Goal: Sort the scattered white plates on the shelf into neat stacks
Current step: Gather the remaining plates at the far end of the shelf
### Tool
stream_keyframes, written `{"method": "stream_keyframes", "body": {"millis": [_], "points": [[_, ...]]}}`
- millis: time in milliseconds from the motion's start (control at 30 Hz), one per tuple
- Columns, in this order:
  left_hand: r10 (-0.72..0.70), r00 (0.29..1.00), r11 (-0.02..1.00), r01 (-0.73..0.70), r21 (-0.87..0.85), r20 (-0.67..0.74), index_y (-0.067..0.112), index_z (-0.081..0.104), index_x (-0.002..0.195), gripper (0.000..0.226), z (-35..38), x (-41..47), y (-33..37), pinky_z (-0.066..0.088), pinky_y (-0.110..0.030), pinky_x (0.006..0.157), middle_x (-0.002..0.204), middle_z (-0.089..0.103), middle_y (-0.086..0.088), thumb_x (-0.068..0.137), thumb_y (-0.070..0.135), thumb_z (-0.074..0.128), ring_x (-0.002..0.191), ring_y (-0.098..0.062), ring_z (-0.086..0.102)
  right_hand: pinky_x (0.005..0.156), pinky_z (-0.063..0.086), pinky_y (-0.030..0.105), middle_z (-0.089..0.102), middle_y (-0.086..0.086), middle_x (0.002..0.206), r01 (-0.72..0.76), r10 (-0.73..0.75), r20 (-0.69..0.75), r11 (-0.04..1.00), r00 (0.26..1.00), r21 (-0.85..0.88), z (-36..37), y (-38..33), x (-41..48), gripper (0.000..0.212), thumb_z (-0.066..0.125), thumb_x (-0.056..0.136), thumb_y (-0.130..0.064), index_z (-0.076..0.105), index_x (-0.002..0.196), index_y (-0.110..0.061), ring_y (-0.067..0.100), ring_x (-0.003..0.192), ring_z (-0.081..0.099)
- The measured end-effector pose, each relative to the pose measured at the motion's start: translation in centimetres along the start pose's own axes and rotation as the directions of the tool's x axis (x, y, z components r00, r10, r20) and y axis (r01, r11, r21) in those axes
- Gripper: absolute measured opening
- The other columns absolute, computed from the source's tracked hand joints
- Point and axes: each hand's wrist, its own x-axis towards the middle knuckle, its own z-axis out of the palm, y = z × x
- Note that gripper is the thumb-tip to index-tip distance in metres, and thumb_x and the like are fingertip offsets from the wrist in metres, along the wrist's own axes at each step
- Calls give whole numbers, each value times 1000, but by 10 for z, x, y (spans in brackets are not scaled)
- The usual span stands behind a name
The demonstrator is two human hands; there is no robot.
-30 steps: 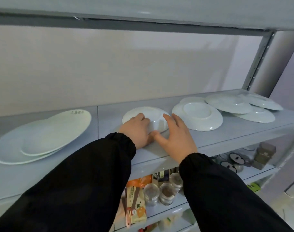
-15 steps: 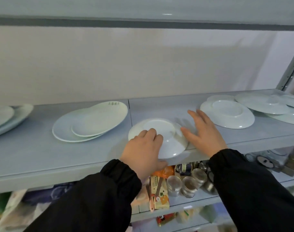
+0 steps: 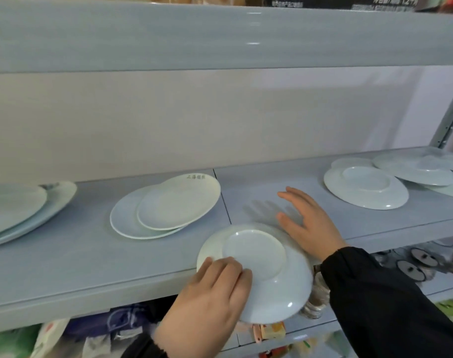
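Note:
My left hand (image 3: 207, 295) grips a small white plate (image 3: 269, 270), upside down, by its near-left rim; the plate hangs partly over the front edge of the grey shelf (image 3: 65, 267). My right hand (image 3: 308, 220) hovers open over the shelf just right of that plate, fingers spread. Behind and to the left lies a pair of white plates (image 3: 168, 205), the smaller one resting askew on the larger. Another overlapping pair (image 3: 24, 210) sits at the far left. At the right, an upturned plate (image 3: 364, 187) lies beside several overlapping plates (image 3: 421, 169).
A higher shelf board (image 3: 220, 34) runs overhead, leaving limited height above the plates. A metal upright (image 3: 450, 117) stands at the right. Below the plate shelf are jars (image 3: 315, 295), packets (image 3: 271, 329) and bags (image 3: 52, 337) on lower shelves.
My left hand has pulled the upturned small plate toward me and past the shelf's front edge. My right hand let go of it and stays spread over the shelf.

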Motion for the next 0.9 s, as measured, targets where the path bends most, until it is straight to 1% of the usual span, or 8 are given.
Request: {"method": "stream_keyframes", "body": {"millis": [133,300,367,467,567,633,733,900], "points": [[-32,996,990,20,-140,-85,16,54,120,35,-25,-18,-19,53,-34,89,109,64,-6,88,10,41,103,-23,61,108,23,13,39,-17,149,46,-45,-12,996,999,75,17,-21,2,58,46,84,-60,52,137,-36,-1,139,33],[-160,977,924,97,-371,-141,26,53,127,62,-57,-33,-58,47,-21,90,124,56,6,71,-1,49,116,-11,57,104,24,4,42,-12,147,102,-99,-24,987,995,125,38,-46,9,54,52,87,-52,53,137,-30,4,138,38],[-254,951,866,144,-479,-174,27,56,124,55,-66,-35,-73,42,-18,94,123,55,11,76,0,50,115,-8,56,99,26,1,37,-12,152,101,-104,21,989,994,111,46,-53,9,49,60,92,-41,49,139,-32,4,139,35],[-485,843,783,299,-545,-235,39,58,109,32,-80,-34,-95,37,-4,84,108,58,28,88,14,54,101,8,55,111,31,21,28,-15,158,137,-135,55,990,989,-32,53,-56,5,56,54,92,-49,41,145,-36,2,142,29],[-778,609,531,510,-677,-152,51,54,94,29,-81,-29,-119,39,-2,69,95,62,34,91,22,61,87,16,56,111,23,20,21,-17,160,144,-134,69,974,989,-175,55,-60,3,62,46,92,-61,36,149,-37,3,144,22],[-863,503,325,506,-799,-33,47,59,101,29,-71,-28,-144,46,-13,76,97,66,33,93,19,61,93,12,60,109,19,17,18,-18,160,141,-128,79,972,989,-189,56,-62,3,63,50,91,-57,35,149,-38,2,144,21],[-899,415,46,406,-913,140,42,63,108,32,-55,-21,-182,54,-36,81,108,71,15,93,14,57,104,-12,66,109,20,17,19,-21,159,129,-116,83,976,990,-173,56,-62,2,63,53,88,-55,35,147,-41,0,144,20],[-894,323,-195,341,-920,309,24,56,128,44,-24,-18,-221,56,-37,70,117,67,1,91,3,52,108,-24,64,110,21,19,19,-24,158,96,-83,83,982,993,-163,55,-63,0,64,55,87,-54,35,146,-42,-2,144,20]]}}
